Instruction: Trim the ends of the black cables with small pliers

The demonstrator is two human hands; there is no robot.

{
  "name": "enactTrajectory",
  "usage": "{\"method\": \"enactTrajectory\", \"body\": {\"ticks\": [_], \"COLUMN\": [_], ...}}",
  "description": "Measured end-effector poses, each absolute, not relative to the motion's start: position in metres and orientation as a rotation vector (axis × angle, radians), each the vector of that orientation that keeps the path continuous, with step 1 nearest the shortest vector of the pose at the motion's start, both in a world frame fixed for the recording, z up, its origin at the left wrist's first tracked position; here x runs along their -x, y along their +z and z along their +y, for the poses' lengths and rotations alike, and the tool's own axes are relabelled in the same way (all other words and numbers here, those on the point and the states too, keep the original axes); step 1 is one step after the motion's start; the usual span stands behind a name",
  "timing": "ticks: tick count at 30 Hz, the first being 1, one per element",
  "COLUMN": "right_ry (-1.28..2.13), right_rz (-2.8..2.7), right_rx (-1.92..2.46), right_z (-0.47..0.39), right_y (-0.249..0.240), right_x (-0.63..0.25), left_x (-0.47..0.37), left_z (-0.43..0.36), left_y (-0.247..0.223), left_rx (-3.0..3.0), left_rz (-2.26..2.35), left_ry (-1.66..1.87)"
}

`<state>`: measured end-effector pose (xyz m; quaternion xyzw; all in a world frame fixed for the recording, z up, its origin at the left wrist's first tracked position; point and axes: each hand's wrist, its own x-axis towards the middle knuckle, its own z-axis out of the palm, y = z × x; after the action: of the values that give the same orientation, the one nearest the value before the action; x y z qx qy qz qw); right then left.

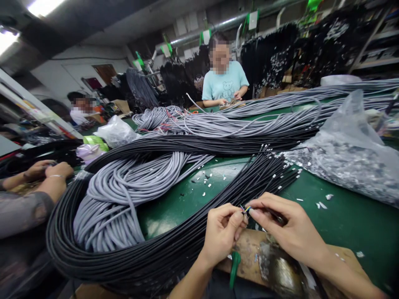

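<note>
Both hands pinched narrow on coloured wire ends (246, 209): left hand (222, 232), right hand (285, 226). Black cable bundle (199, 232) just beyond, across green desk (343, 220).

Grey cable coil (124, 195) left of the hands, lying on the green desk (343, 220). More grey cable bundles (249, 120) farther off, beyond the hands, running across to the right. Clear plastic bag of small metal parts (349, 162) up and right of the hands. Loose white scraps (205, 182) on the desk just ahead of the hands. Crumpled plastic bag (116, 131) and green tape roll (95, 142) far left. Co-worker's hands (50, 170) at far left edge. Person in light blue shirt (225, 85) across the desk, well beyond the hands. Dark cable hanks on racks (271, 58) behind.
</note>
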<state>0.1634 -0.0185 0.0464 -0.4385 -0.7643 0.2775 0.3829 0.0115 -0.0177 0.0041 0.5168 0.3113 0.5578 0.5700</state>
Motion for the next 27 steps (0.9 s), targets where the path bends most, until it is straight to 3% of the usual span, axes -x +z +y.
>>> {"method": "enactTrajectory", "body": {"ticks": [12,21,27], "right_ry": [0.688,1.047,0.948], "right_rz": [-2.003,-1.801,-1.786], "right_rx": [1.1,1.186,1.197], "right_z": [-0.02,-0.015,-0.018], "right_y": [0.042,0.045,0.047], "right_x": [-0.161,-0.161,-0.16], "left_x": [-0.011,-0.01,-0.007], "left_z": [-0.016,-0.015,-0.017], "left_y": [-0.002,-0.001,-0.005], "left_rx": [-1.047,-0.988,-1.083], "left_rz": [0.714,0.535,0.638], "left_ry": [1.267,1.238,1.292]}}
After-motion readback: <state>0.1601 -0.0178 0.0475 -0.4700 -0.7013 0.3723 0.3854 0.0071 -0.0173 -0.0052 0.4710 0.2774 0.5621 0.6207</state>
